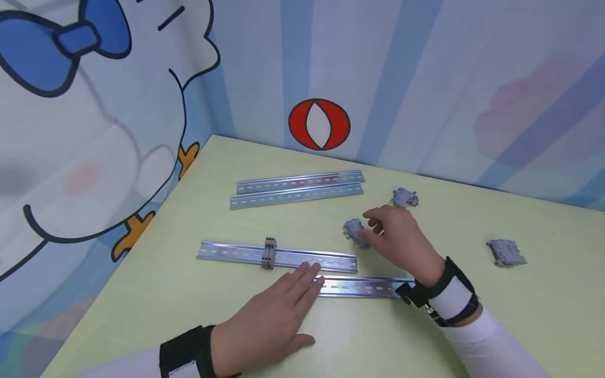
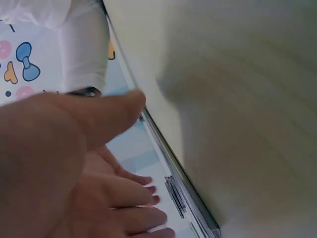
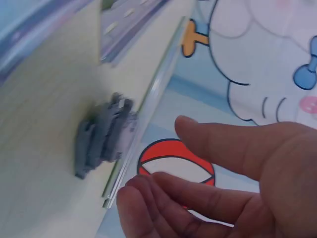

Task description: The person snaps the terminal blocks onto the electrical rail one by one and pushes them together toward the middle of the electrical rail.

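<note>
My left hand [image 1: 269,317] lies with straight fingers, its fingertips at the left end of the nearest slotted metal DIN rail [image 1: 354,287]. Just behind, another DIN rail [image 1: 231,252] carries a small group of terminal blocks [image 1: 269,253] clipped across it. My right hand [image 1: 402,241] hovers by a pile of grey terminal blocks [image 1: 353,231], thumb and fingers apart with nothing between them. That pile also shows in the right wrist view as several grey blocks [image 3: 105,136] side by side on the table. The left wrist view shows the left thumb [image 2: 116,111] raised.
Two more DIN rails [image 1: 298,195] lie side by side at the back. Further grey block piles sit behind the right hand [image 1: 404,197] and at the far right [image 1: 507,253]. A printed blue wall [image 1: 402,79] borders the pale table [image 1: 156,294].
</note>
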The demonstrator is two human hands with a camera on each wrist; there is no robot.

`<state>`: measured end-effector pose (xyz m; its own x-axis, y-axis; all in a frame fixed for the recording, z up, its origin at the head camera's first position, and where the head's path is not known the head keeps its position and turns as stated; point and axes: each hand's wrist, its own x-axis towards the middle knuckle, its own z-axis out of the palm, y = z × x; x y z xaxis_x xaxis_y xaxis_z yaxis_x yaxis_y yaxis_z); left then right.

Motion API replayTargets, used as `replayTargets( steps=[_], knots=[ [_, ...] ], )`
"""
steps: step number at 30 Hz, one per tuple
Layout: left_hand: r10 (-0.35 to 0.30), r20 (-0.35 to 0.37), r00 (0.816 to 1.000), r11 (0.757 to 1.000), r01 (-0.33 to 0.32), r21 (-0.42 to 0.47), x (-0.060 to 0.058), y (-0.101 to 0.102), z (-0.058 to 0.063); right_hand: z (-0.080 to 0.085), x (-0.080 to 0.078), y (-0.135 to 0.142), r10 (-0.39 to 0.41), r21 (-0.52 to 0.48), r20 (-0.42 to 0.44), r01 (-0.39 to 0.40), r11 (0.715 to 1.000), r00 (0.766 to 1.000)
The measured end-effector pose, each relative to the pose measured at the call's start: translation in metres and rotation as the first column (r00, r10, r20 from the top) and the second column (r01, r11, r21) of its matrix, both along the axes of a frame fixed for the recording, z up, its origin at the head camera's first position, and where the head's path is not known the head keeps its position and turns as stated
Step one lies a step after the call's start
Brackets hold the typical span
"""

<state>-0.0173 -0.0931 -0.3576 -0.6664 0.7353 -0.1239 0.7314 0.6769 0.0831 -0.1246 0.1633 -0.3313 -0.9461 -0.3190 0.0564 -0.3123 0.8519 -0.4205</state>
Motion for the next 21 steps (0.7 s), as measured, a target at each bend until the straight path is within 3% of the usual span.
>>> replayTargets(
  steps=[6,11,21],
  knots=[
    [-0.065,0.086,0.994,0.998,0.067,-0.021,0.004,-0.007,-0.008,-0.015,-0.014,-0.005,-0.010,0.062,0.015,0.009,0.998,1.000],
    [-0.112,0.083,0.990,0.994,0.112,-0.001,0.004,-0.011,-0.013,-0.021,-0.017,-0.004,-0.018,0.044,0.052,0.015,0.999,0.998],
    [-0.106,0.120,0.987,0.994,0.107,0.000,0.002,-0.010,-0.014,-0.020,-0.014,-0.002,-0.076,-0.021,0.049,0.077,0.997,0.996]
  ],
)
